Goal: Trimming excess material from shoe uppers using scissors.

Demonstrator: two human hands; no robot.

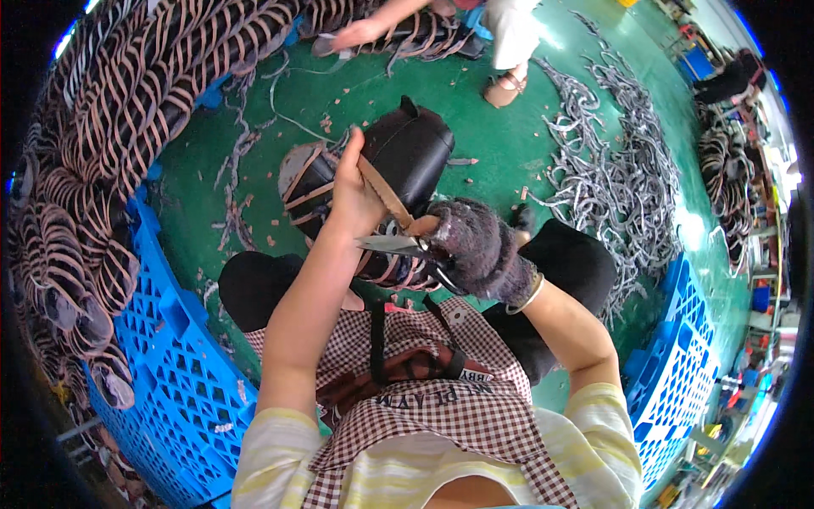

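Note:
My left hand (356, 191), bare, grips a black shiny leather-like piece (411, 153), its thumb up and most fingers hidden behind. A tan strip (386, 193) runs slantwise from the left thumb to my right hand (475, 246). That hand wears a dark grey knitted glove with bare fingertips and is closed round scissors (394, 244), their blades pointing left below the strip. The scissors' handles are partly hidden by the glove. Under my left wrist, more black pieces with tan bands (309, 182) lie close together.
Long stacks of black pieces ringed by tan bands (170, 76) curve round the left and far side. Blue plastic pallets (174, 339) stand left and right. Grey scrap strips (610, 153) heap on the green floor at right. Another person's hand (360, 34) reaches over the far stack.

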